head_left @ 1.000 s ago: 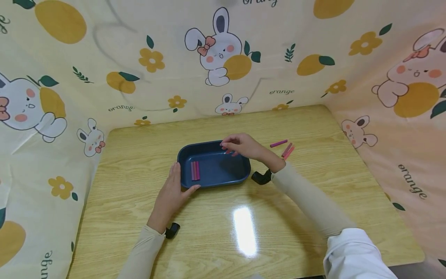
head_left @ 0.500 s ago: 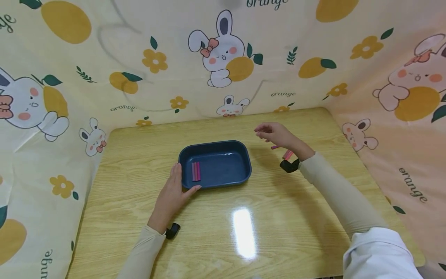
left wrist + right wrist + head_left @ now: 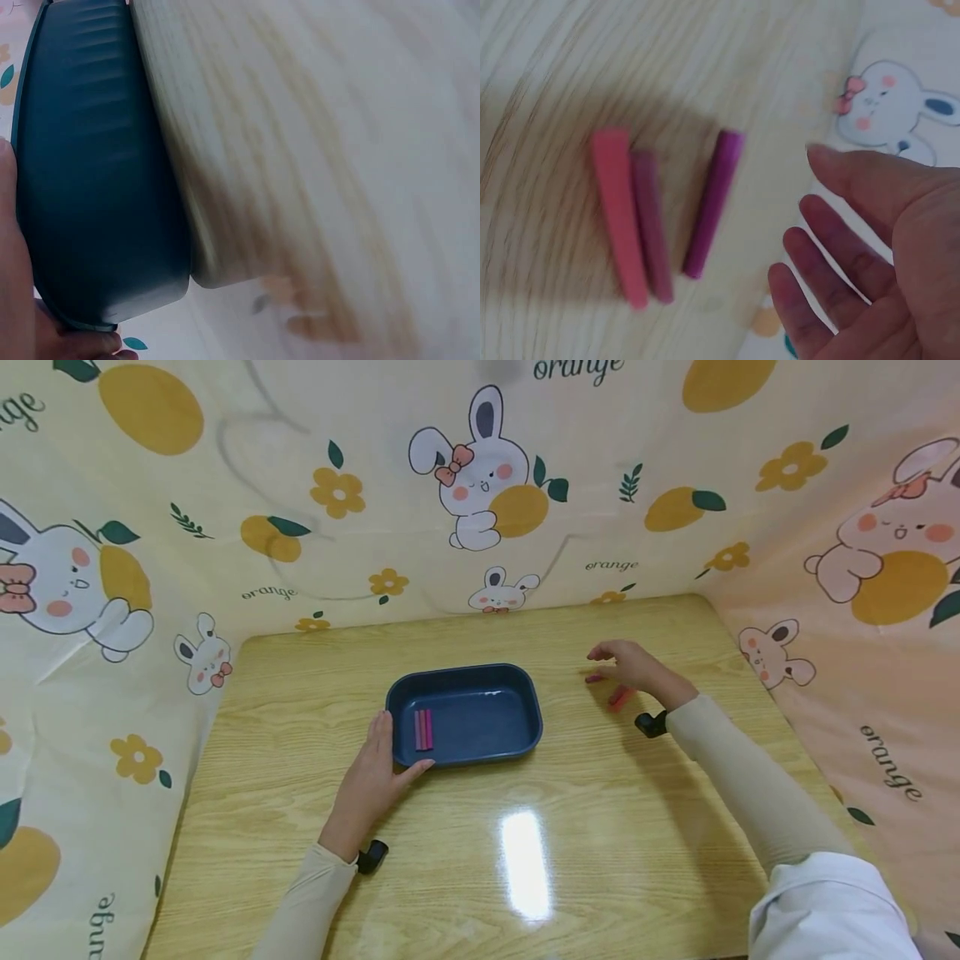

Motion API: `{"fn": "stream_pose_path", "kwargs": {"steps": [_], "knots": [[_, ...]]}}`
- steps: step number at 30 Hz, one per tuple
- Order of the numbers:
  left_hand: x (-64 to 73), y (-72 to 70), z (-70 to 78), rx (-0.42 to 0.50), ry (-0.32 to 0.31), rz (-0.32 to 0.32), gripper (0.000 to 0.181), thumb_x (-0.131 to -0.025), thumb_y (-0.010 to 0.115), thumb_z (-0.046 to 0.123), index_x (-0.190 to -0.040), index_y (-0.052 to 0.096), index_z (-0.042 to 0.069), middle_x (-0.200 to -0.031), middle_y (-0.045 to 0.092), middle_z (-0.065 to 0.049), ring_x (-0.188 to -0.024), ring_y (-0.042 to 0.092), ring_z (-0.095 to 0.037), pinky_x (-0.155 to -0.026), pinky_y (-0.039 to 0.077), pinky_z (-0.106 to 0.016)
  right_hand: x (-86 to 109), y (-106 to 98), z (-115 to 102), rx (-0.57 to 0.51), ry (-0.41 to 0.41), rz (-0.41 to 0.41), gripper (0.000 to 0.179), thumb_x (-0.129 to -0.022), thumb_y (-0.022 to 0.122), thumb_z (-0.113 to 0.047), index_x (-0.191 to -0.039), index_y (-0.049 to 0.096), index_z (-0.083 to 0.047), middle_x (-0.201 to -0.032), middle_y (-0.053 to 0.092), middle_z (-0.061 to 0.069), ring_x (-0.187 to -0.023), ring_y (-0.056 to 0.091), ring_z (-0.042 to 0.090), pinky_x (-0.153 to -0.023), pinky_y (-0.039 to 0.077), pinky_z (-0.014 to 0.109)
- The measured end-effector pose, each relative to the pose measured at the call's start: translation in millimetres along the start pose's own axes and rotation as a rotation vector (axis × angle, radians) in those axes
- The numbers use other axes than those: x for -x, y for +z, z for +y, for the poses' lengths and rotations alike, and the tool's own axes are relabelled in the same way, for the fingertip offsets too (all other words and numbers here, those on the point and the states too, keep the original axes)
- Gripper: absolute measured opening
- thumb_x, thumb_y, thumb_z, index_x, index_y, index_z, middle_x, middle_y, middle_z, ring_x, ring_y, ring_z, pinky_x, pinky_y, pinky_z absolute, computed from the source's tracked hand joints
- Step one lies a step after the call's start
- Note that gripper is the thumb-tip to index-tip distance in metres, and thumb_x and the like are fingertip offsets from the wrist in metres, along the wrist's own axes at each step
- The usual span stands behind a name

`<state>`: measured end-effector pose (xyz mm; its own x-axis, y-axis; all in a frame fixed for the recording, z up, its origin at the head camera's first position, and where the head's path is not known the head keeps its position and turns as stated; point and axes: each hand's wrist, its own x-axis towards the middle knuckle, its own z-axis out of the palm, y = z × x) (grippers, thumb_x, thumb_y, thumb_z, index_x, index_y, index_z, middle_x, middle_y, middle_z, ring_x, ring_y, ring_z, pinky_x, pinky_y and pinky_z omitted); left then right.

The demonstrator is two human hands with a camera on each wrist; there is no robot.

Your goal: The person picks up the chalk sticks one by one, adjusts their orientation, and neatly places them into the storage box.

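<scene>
A dark blue rectangular tray [image 3: 487,756] sits on the table, with a small row of pink and purple crayon-like sticks [image 3: 423,730] inside at its left end. My left hand [image 3: 367,785] rests against the tray's left end, fingers straight along the wall and thumb stretched along the near side. To the right of the tray, my right hand [image 3: 633,667] hovers with fingers spread and nothing between them. Below it lie a coral stick [image 3: 619,217], a mauve stick [image 3: 652,225] and a purple stick [image 3: 713,204], plain in the right wrist view and partly hidden in the head view.
The wood-grain table [image 3: 450,868] is bounded at the back and sides by a cloth [image 3: 345,560] printed with rabbits and oranges. A bright light reflection [image 3: 525,864] lies on the tabletop in front of the tray.
My right hand has moved from above the tray's far right part out to the right, then down over the loose sticks. My left hand has stayed at the tray.
</scene>
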<state>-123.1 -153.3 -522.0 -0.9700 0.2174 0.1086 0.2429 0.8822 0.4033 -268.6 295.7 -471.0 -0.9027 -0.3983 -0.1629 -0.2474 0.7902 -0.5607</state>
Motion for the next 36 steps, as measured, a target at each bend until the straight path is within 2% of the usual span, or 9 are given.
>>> {"fn": "stream_pose_path", "kwargs": {"steps": [6, 14, 22, 29, 32, 36], "knots": [[-0.6, -0.5, 0.9, -0.006, -0.009, -0.009, 0.108, -0.078, 0.040, 0.077, -0.149, 0.005, 0.003, -0.153, 0.012, -0.017, -0.140, 0.011, -0.027, -0.107, 0.025, -0.045, -0.7, 0, 18, 0.043, -0.017, -0.029, 0.028, -0.090, 0.061, -0.010, -0.114, 0.061, 0.004, -0.120, 0.056, 0.023, -0.115, 0.046, 0.040, -0.097, 0.034, 0.054], [-0.8, -2.8, 2.5, 0.000, -0.008, -0.017, 0.108, -0.079, 0.042, 0.076, -0.149, 0.004, 0.003, -0.153, 0.012, -0.019, -0.140, 0.011, -0.027, -0.107, 0.025, -0.046, -4.0, 4, 36, 0.025, -0.005, -0.039, 0.024, -0.089, 0.063, -0.012, -0.109, 0.064, 0.001, -0.109, 0.061, 0.018, -0.102, 0.055, 0.033, -0.092, 0.039, 0.052], [-1.2, -2.3, 2.4, -0.009, -0.006, -0.013, 0.109, -0.078, 0.041, 0.077, -0.149, 0.005, 0.002, -0.152, 0.013, -0.019, -0.140, 0.011, -0.027, -0.107, 0.025, -0.045, -11.6, 9, 47, -0.030, 0.011, -0.051, 0.020, -0.087, 0.066, -0.013, -0.102, 0.065, 0.000, -0.093, 0.061, 0.015, -0.068, 0.065, 0.018, -0.078, 0.050, 0.044], [-1.0, -1.5, 1.5, -0.016, -0.016, -0.020, 0.109, -0.078, 0.039, 0.078, -0.149, 0.005, 0.002, -0.153, 0.012, -0.018, -0.140, 0.011, -0.027, -0.106, 0.026, -0.045, -15.3, 13, 47, -0.107, 0.052, -0.087, 0.015, -0.088, 0.064, -0.011, -0.097, 0.062, 0.001, -0.082, 0.061, 0.012, -0.062, 0.064, 0.019, -0.061, 0.052, 0.030], [-1.2, -1.7, 1.5, -0.013, -0.016, -0.017, 0.109, -0.078, 0.040, 0.078, -0.149, 0.005, 0.002, -0.153, 0.013, -0.018, -0.140, 0.011, -0.027, -0.106, 0.026, -0.045, -16.8, 15, 46, -0.112, 0.068, -0.103, 0.015, -0.089, 0.063, -0.012, -0.097, 0.061, 0.000, -0.082, 0.061, 0.011, -0.064, 0.063, 0.019, -0.062, 0.051, 0.030], [-1.2, -1.7, 1.2, -0.012, -0.014, -0.009, 0.109, -0.078, 0.040, 0.078, -0.149, 0.004, 0.003, -0.152, 0.013, -0.019, -0.140, 0.011, -0.026, -0.106, 0.026, -0.045, -20.9, 17, 47, -0.042, 0.043, -0.090, 0.017, -0.088, 0.065, -0.018, -0.096, 0.063, -0.004, -0.086, 0.062, 0.007, -0.075, 0.057, 0.020, -0.072, 0.046, 0.034]]}}
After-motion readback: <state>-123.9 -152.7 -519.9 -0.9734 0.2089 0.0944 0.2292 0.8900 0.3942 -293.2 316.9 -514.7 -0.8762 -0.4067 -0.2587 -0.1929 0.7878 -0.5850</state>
